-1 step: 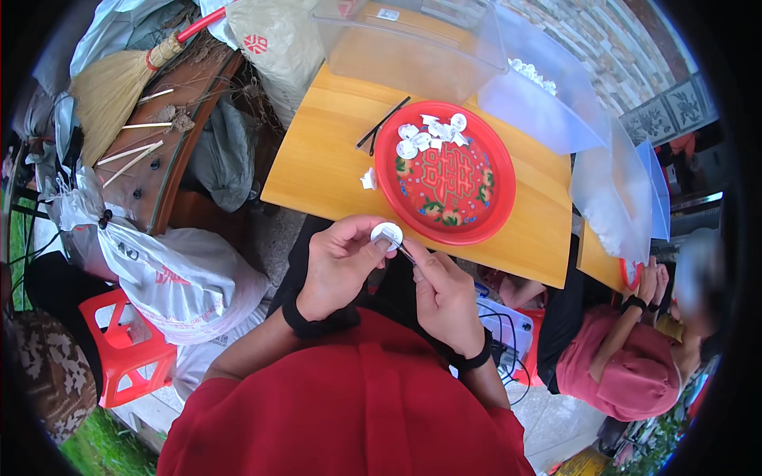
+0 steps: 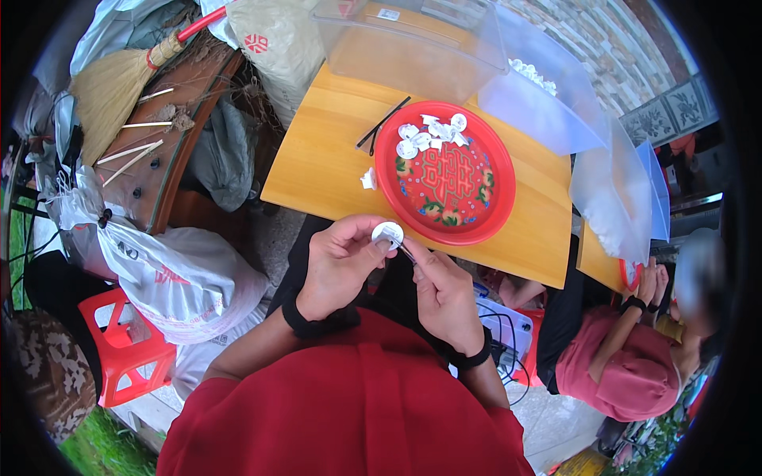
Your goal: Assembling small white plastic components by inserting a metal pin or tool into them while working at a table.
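Just before the table's near edge, my left hand (image 2: 340, 263) pinches a small white round piece (image 2: 387, 233) between thumb and fingers. My right hand (image 2: 444, 301) is closed on a thin dark tool (image 2: 408, 253), whose tip reaches the lower right rim of that piece. The tool's exact kind is mostly hidden by my fingers. Beyond my hands lies a red round tray (image 2: 500, 202) with a floral pattern. Several similar white pieces (image 2: 421, 142) are grouped in its far left part. Another white piece (image 2: 368, 179) rests on the wood beside the tray.
Dark thin sticks (image 2: 385, 124) lie on the wooden table (image 2: 317, 151), left of the tray. Clear plastic bins (image 2: 413, 59) stand along its far side. A broom (image 2: 119, 87), a white sack (image 2: 182, 274) and a red stool (image 2: 127, 349) are at left. Another person (image 2: 619, 357) sits at right.
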{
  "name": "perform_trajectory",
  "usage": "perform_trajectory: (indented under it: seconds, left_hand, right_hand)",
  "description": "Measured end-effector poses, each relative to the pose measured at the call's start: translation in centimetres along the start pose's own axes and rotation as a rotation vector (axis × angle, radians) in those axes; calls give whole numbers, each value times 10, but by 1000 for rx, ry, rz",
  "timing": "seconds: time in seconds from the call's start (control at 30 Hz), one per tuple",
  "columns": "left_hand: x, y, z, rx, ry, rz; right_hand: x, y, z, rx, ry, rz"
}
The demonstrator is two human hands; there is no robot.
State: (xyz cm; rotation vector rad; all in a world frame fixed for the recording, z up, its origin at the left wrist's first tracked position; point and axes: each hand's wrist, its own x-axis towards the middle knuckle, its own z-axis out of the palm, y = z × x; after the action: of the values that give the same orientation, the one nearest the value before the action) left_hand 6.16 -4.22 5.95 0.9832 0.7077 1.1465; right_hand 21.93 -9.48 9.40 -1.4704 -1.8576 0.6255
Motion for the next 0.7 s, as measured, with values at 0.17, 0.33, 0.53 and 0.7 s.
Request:
perform_trajectory:
  seconds: [0.17, 0.33, 0.53, 0.7]
  left_hand:
    - [1, -4, -5, -23, -38, 20]
    - [2, -7, -6, -94, -59, 11]
    - [3, -11, -5, -107, -32, 15]
    - [5, -6, -6, -110, -37, -27]
  right_hand:
    - [-1, 10, 7, 373, -40, 85]
    - [-2, 15, 3, 793, -148, 343]
    - [0, 20, 0, 1284, -246, 579]
    - [3, 13, -8, 1335, -265, 672]
